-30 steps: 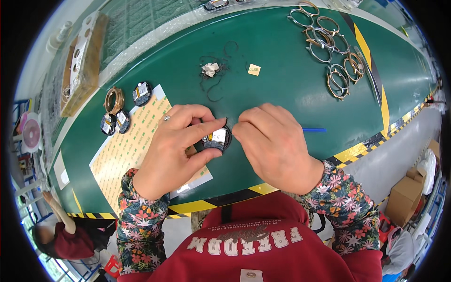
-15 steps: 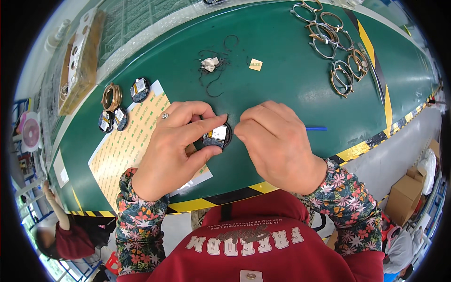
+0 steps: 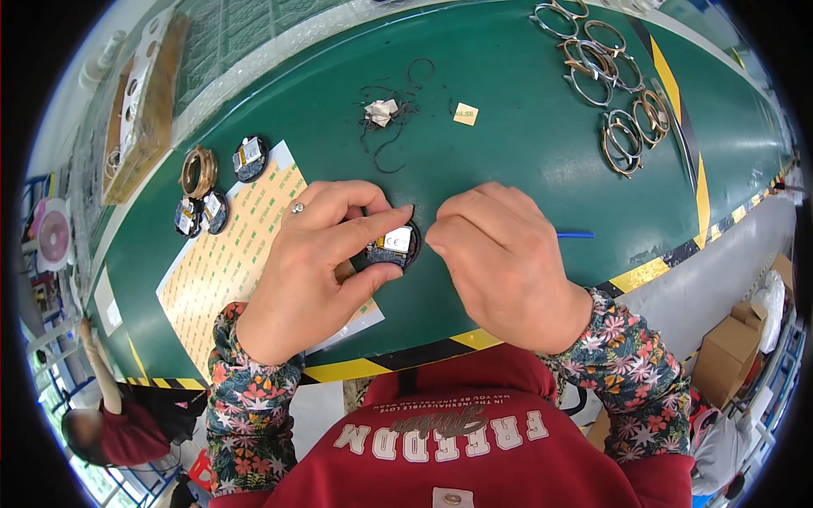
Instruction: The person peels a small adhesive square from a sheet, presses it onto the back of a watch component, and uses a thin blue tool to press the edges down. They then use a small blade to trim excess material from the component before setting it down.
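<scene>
My left hand grips a round black watch module between thumb and fingers. Its white battery label and blue circuit board face up, and part of its rim is hidden under the fingers. Just right of it, my right hand is closed in a pinch with the fingertips close to the module's edge. What those fingers hold, if anything, is hidden. A thin blue stick shows beyond the right hand's outer side; I cannot tell whether it is held or lies on the table. Beneath the left hand lies a sheet of tan printed adhesive backing.
Left of the sheet are more watch modules and stacked gold rings. Black scrap strips with a crumpled white piece and a tan square lie farther off. Several metal watch bezels and tweezers are at far right.
The view has shifted slightly, so the things on the table sit a little differently in the picture. Both hands keep nearly the same pose around the watch module.
</scene>
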Tool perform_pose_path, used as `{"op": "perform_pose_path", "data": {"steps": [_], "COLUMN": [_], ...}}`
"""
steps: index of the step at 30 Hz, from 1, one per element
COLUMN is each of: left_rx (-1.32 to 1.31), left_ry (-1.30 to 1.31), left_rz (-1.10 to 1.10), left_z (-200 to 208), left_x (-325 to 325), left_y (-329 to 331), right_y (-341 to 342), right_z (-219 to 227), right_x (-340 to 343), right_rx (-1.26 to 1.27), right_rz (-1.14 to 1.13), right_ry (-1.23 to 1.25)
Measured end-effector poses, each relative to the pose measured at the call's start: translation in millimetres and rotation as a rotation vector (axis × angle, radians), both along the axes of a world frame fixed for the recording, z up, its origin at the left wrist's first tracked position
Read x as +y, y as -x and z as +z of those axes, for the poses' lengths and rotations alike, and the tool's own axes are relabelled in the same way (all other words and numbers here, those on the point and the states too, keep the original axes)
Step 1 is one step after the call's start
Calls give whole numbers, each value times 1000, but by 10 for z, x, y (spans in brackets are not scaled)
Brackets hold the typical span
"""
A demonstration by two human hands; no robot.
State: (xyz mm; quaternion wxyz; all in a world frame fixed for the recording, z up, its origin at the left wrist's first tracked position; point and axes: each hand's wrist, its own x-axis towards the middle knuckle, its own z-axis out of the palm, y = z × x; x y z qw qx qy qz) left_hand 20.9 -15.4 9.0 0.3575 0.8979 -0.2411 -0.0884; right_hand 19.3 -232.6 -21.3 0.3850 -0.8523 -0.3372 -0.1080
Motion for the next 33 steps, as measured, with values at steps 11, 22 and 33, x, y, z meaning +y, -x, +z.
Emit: {"op": "perform_pose_path", "data": {"steps": [11, 22, 33], "left_rx": [-49, -52, -48], "left_ry": [35, 11, 20], "left_rz": [-11, -23, -16], "left_z": [-31, -19, -33], "left_x": [3, -2, 9], "left_y": [-5, -7, -11], "right_y": [-6, -5, -12], "right_z": [0, -11, -2], "right_x": [-6, 5, 1], "right_rx": [7, 18, 17], "right_rz": [16, -13, 7], "right_ry": [23, -28, -16]}}
